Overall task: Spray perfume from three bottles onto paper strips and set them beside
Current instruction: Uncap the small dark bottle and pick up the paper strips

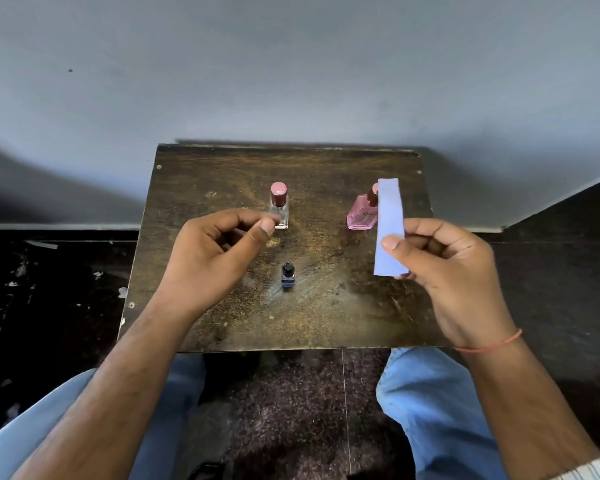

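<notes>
— Three bottles, and none of them lifted yet, as far as I can see. Nearest us, the small dark blue glass bottle with a black cap (288,275) stands upright on the worn dark wooden bench (326,317), between the two hands.

— And the hands?

— Right hand (444,271): thumb and fingers (394,242) pinching a pale lilac paper strip (389,227), held upright above the bench, I'd guess to keep it clear for the spray. Left hand (215,252): curled, thumb pressed near the forefinger, holding nothing I can make out, just in front of the clear square bottle with a rosy metallic cap (278,206). It looks set to take that one.

— The third?

— Further right, the pink glass bottle (362,214), partly behind the strip. No strips lie on the bench yet.
</notes>
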`<state>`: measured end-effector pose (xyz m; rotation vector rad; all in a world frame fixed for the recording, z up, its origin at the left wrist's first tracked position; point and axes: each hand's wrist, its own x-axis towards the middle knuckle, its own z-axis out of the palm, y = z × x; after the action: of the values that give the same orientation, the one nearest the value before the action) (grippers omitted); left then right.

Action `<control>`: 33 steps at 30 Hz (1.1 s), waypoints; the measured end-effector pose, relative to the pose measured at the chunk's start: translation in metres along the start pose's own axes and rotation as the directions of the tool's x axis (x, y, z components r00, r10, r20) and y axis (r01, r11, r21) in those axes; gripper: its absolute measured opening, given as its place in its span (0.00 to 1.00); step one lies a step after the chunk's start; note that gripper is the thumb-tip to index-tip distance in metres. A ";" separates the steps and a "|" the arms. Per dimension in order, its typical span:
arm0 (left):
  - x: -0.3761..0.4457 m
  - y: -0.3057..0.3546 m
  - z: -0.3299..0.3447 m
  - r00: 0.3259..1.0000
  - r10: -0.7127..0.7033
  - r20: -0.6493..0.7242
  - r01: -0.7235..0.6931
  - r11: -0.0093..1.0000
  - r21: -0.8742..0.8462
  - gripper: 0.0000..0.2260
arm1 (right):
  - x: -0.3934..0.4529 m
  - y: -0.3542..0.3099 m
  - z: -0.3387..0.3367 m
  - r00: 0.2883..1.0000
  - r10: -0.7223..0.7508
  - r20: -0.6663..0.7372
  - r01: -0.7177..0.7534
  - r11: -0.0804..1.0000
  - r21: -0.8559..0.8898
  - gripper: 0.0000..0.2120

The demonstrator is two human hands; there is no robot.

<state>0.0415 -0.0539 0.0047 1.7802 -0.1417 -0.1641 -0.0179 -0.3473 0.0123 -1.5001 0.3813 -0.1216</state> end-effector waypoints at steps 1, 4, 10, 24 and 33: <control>-0.001 0.002 0.001 1.000 0.013 0.025 -0.012 1.000 -0.027 0.06 | -0.004 -0.001 0.008 0.999 0.012 0.033 -0.012 1.000 0.006 0.13; -0.002 0.009 0.005 0.994 0.044 0.102 -0.035 0.995 -0.091 0.08 | -0.014 -0.003 0.027 0.990 0.028 0.136 -0.030 0.999 0.012 0.13; -0.005 0.013 0.007 0.972 0.066 0.225 -0.026 0.984 -0.176 0.11 | -0.027 -0.008 0.054 0.966 0.054 0.253 -0.054 0.999 -0.009 0.08; 0.002 0.009 0.002 0.976 0.088 0.201 -0.043 0.975 -0.220 0.07 | -0.030 -0.008 0.069 0.946 0.061 0.317 -0.058 0.998 -0.019 0.07; 0.000 0.009 0.001 0.970 0.124 0.209 -0.088 0.981 -0.176 0.07 | -0.027 -0.009 0.071 0.929 0.057 0.366 -0.072 0.997 0.028 0.08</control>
<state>0.0413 -0.0564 0.0133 1.5817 -0.3713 -0.2868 -0.0187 -0.2721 0.0274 -1.4316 0.1259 0.2010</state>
